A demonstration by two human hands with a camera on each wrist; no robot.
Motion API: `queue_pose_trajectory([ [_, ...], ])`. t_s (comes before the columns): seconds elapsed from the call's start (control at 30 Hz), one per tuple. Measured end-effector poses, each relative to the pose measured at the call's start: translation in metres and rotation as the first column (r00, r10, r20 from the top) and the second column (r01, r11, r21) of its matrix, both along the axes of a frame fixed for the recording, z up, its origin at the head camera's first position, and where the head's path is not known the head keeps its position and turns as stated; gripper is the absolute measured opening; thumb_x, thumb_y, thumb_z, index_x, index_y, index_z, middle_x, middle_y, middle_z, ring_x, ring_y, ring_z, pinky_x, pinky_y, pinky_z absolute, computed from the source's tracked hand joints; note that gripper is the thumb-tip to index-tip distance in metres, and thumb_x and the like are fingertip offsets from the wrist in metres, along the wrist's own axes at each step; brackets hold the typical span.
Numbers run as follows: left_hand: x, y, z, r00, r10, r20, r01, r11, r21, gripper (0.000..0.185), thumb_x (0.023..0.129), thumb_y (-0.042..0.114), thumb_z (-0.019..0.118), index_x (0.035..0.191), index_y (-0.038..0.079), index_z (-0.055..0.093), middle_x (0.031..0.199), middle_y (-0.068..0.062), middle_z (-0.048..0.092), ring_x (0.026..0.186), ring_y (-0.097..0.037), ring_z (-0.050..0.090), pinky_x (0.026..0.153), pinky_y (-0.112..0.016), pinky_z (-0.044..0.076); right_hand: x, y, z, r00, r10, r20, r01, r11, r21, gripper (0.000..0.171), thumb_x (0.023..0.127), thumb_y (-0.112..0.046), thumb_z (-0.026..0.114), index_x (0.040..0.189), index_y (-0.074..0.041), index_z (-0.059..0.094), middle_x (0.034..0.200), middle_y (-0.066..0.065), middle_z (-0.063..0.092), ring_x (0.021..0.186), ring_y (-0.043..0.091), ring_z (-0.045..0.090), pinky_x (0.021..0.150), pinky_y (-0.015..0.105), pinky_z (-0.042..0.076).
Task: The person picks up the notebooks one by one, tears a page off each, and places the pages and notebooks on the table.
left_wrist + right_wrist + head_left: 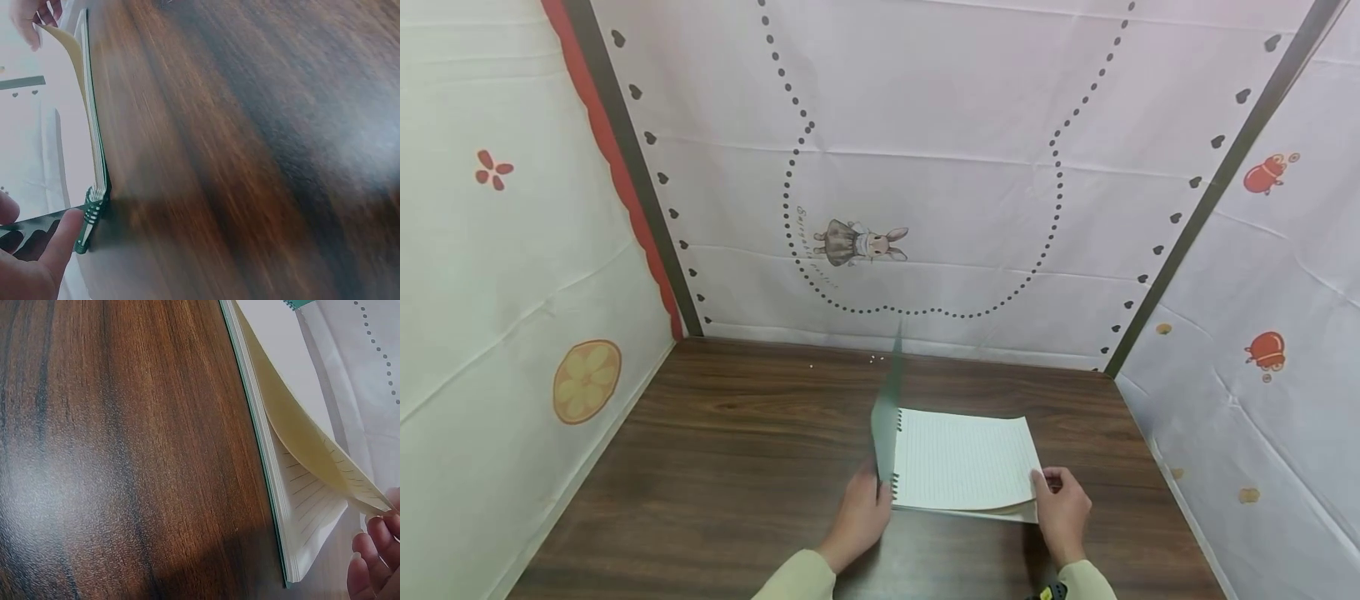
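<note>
- Dark wood-grain surface [715, 467], smooth with a slight sheen, enclosed by printed white cloth walls [925, 125].
- Left hand [859, 515]: its grip holds the thin green cover [886, 417] upright, beside the spiral binding [92, 212].
- The spiral notebook [964, 460] lies flat between both hands, lined pages showing.
- Right hand [1062, 510]: its grip pinches the cream top page [300, 434], curling its corner upward.

Counter [715, 467]: dark wood grain, smooth, semi-glossy. Notebook [962, 458]: matt lined paper, green spiral binding [92, 215]. Backdrop [925, 125]: printed, creased cloth.
</note>
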State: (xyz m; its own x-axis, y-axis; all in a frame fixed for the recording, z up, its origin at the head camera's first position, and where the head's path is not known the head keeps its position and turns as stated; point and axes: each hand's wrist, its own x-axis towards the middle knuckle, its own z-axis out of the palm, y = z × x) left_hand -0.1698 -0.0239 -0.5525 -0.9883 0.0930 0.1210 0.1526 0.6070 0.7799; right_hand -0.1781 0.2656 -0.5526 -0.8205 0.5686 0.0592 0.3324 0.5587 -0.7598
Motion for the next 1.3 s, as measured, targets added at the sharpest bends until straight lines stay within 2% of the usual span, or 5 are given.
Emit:
queue_pose_trajectory([
  [0.5, 0.002, -0.017, -0.004, 0.996, 0.014, 0.092, -0.019, 0.998, 0.052, 0.036, 0.099, 0.011, 0.046, 0.133, -0.001, 0.046, 0.125, -0.015, 0.058, 0.117, -0.029, 0.059, 0.095, -0.047, 0.051, -0.001, 0.000, -0.001, 1.000, -0.017, -0.024, 0.017, 1.000, 0.005, 0.021, 0.094, -0.019, 0.060, 0.093, 0.001, 0.067, 0.090, 0.018, 0.068, 0.082, 0.028, 0.060, 0.066, 0.030, 0.041],
  [0.7, 0.004, -0.021, -0.006, 0.992, 0.063, 0.106, -0.068, 0.997, 0.043, 0.024, 0.098, 0.013, 0.049, 0.113, -0.005, 0.056, 0.101, -0.012, 0.062, 0.092, -0.022, 0.061, 0.074, -0.039, 0.053, -0.002, -0.001, -0.002, 0.999, -0.031, -0.033, 0.032, 0.999, 0.009, 0.021, 0.093, -0.018, 0.061, 0.094, 0.002, 0.068, 0.089, 0.019, 0.067, 0.081, 0.028, 0.059, 0.066, 0.030, 0.039],
  [0.93, 0.004, -0.027, -0.008, 0.973, 0.056, 0.226, -0.084, 0.990, 0.117, 0.022, 0.101, 0.018, 0.047, 0.105, -0.003, 0.054, 0.082, -0.007, 0.057, 0.068, -0.013, 0.056, 0.060, -0.028, 0.046, -0.003, -0.001, -0.005, 0.999, -0.035, -0.038, 0.035, 0.999, 0.022, 0.019, 0.092, -0.016, 0.062, 0.092, 0.002, 0.068, 0.090, 0.020, 0.067, 0.081, 0.029, 0.059, 0.066, 0.031, 0.040],
  [1.1, 0.005, -0.029, -0.008, 0.961, 0.056, 0.269, -0.099, 0.984, 0.150, 0.025, 0.101, 0.020, 0.047, 0.107, -0.004, 0.053, 0.083, -0.007, 0.058, 0.067, -0.012, 0.056, 0.062, -0.029, 0.047, -0.002, 0.000, -0.005, 0.999, -0.024, -0.047, 0.025, 1.000, 0.019, 0.019, 0.093, -0.015, 0.061, 0.092, 0.003, 0.068, 0.090, 0.021, 0.067, 0.082, 0.030, 0.059, 0.068, 0.033, 0.040],
  [1.3, 0.006, -0.033, -0.010, 0.945, 0.037, 0.324, -0.120, 0.963, 0.242, 0.029, 0.102, 0.021, 0.046, 0.108, -0.007, 0.049, 0.090, -0.013, 0.070, 0.073, -0.020, 0.071, 0.071, -0.037, 0.057, -0.001, -0.001, -0.004, 0.998, -0.021, -0.051, 0.022, 1.000, 0.017, 0.020, 0.092, -0.015, 0.061, 0.092, 0.004, 0.068, 0.086, 0.021, 0.068, 0.078, 0.029, 0.059, 0.065, 0.031, 0.039],
])
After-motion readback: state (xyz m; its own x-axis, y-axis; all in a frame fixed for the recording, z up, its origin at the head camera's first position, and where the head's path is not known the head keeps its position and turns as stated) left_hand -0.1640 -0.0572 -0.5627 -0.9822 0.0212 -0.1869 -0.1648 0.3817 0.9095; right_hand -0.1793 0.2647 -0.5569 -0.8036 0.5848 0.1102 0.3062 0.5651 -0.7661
